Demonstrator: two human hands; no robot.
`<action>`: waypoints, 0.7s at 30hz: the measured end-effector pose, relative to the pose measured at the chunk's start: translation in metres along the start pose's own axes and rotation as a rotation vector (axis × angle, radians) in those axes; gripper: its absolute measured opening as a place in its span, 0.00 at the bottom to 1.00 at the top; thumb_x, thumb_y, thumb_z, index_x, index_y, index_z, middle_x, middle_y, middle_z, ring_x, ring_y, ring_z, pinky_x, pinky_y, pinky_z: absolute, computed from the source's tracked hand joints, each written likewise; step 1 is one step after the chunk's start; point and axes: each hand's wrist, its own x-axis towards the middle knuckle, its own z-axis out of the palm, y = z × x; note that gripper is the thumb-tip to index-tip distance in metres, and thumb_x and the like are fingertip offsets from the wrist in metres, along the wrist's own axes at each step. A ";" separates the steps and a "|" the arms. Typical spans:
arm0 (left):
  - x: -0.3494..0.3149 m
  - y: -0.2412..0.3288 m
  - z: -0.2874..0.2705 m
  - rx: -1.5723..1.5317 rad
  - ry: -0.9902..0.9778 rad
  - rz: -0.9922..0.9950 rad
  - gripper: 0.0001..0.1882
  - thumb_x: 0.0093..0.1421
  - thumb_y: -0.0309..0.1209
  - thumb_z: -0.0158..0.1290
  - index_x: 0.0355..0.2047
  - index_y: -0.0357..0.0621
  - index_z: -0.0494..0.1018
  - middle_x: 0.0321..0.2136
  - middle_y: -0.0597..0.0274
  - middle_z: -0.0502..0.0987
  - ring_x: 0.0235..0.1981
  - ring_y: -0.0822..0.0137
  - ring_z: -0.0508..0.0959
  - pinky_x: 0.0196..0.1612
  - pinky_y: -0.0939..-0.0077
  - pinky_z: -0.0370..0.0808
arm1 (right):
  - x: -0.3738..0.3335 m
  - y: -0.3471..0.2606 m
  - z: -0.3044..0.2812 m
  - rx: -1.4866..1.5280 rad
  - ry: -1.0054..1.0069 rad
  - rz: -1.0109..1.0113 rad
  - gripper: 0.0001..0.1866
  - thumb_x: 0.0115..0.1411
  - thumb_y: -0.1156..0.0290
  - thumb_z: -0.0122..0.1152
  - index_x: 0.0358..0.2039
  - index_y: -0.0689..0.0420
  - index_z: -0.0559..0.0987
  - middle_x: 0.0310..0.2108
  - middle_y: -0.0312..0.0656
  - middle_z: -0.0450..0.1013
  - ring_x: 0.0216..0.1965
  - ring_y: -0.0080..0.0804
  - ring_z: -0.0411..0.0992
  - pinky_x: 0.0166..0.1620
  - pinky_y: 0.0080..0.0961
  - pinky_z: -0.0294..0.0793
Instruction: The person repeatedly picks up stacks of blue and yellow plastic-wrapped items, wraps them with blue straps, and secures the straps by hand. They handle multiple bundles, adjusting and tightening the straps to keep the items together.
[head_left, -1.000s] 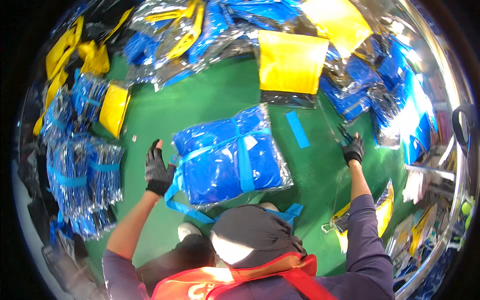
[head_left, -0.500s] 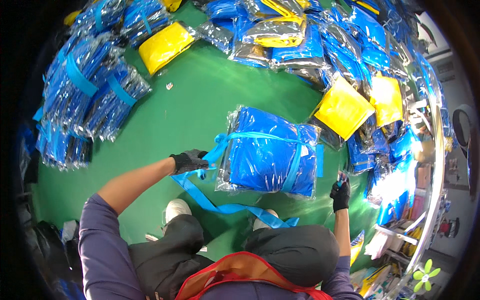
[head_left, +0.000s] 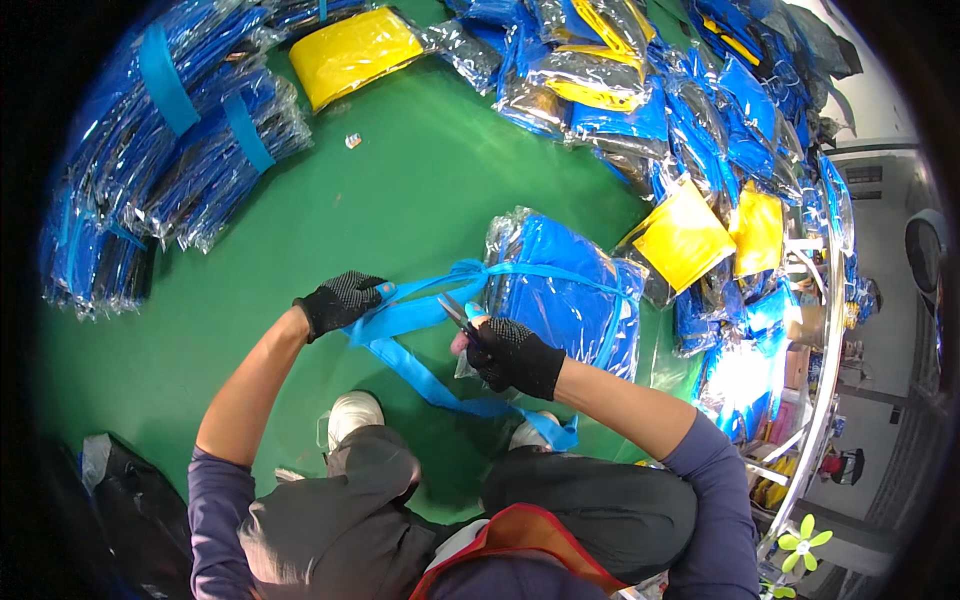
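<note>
blue, film-wrapped packets form a bundle (head_left: 565, 275) on the green floor (head_left: 270, 220), ahead of the right knee (head_left: 620, 495). placement: low and near, probably so that both hands reach its left side without stretching.

light-blue strap (head_left: 420, 315) runs around the bundle and gathers at its left edge. the wrap likely presses the slick packets into one block.

left hand (head_left: 345, 303), gloved: fingers closed on the strap, left of the bundle and apart from it. as i judge it from where i stand, this offset grip draws the span out into free space, where it is accessible.

right hand (head_left: 510, 355), gloved: wrapped around scissors (head_left: 455, 311) at the near left corner of the bundle, blades angled up and left toward the strap. whether the blades touch it, i cannot tell. the dotted gloves presumably add friction on smooth film.

loose tail (head_left: 420, 378) of the strap: slack, curving along the floor to the right shoe (head_left: 530, 432).

surroundings: banded stacks (head_left: 200, 150) sit close together at far left, a yellow packet (head_left: 355, 55) beside them. each band presumably checks sliding.
</note>
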 end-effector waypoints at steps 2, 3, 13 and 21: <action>-0.001 -0.002 0.002 -0.080 0.076 0.061 0.25 0.61 0.49 0.43 0.34 0.38 0.75 0.18 0.61 0.71 0.22 0.71 0.70 0.27 0.72 0.68 | 0.009 0.001 0.006 0.036 0.044 0.038 0.21 0.62 0.46 0.40 0.33 0.51 0.70 0.14 0.29 0.54 0.11 0.21 0.51 0.15 0.22 0.49; -0.001 -0.002 0.002 -0.218 0.074 0.106 0.24 0.61 0.49 0.43 0.37 0.37 0.75 0.20 0.59 0.73 0.23 0.70 0.72 0.28 0.71 0.70 | 0.013 0.001 0.007 0.056 0.060 0.046 0.21 0.62 0.46 0.40 0.33 0.51 0.69 0.14 0.29 0.54 0.11 0.21 0.51 0.15 0.22 0.50; -0.003 -0.001 0.009 -0.094 0.124 0.116 0.22 0.58 0.47 0.48 0.44 0.42 0.74 0.33 0.47 0.78 0.33 0.59 0.79 0.38 0.73 0.73 | 0.050 -0.002 0.016 0.120 0.108 0.039 0.19 0.63 0.48 0.37 0.30 0.49 0.67 0.13 0.29 0.55 0.12 0.22 0.51 0.17 0.23 0.49; -0.019 0.008 0.015 -0.058 0.114 0.247 0.19 0.59 0.44 0.47 0.35 0.40 0.75 0.26 0.53 0.78 0.30 0.62 0.79 0.33 0.69 0.73 | 0.070 0.010 -0.004 -0.632 0.220 -0.499 0.14 0.63 0.56 0.41 0.29 0.52 0.67 0.15 0.33 0.59 0.15 0.26 0.58 0.20 0.26 0.58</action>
